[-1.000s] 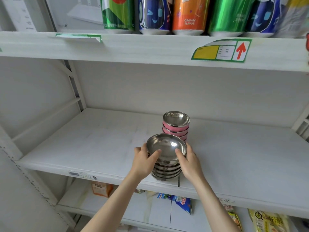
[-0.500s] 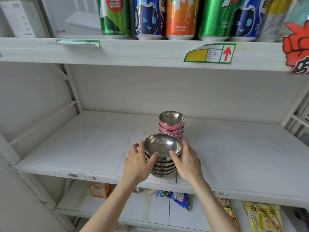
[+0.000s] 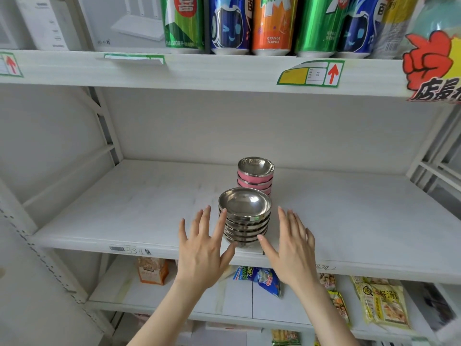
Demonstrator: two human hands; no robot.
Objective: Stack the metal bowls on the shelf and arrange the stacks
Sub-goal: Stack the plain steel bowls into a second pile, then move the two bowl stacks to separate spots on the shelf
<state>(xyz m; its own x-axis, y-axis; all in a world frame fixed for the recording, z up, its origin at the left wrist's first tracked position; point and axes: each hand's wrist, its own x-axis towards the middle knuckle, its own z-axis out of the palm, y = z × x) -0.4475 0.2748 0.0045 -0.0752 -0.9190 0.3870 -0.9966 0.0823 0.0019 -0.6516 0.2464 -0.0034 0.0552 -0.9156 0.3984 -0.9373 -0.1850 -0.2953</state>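
White wooden shelf board [image 3: 124, 211] carries a stack of plain steel bowls [image 3: 245, 218] near its front edge, a pink-banded steel bowl stack [image 3: 255, 177] just behind. Left hand [image 3: 202, 250] and right hand [image 3: 291, 248] flank the front stack, fingers spread, holding nothing.

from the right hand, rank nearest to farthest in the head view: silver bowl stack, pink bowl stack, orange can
1. Silver bowl stack: just left of the right hand, at the shelf's front edge.
2. Pink bowl stack: behind the silver stack, deeper on the shelf.
3. Orange can: on the shelf above.
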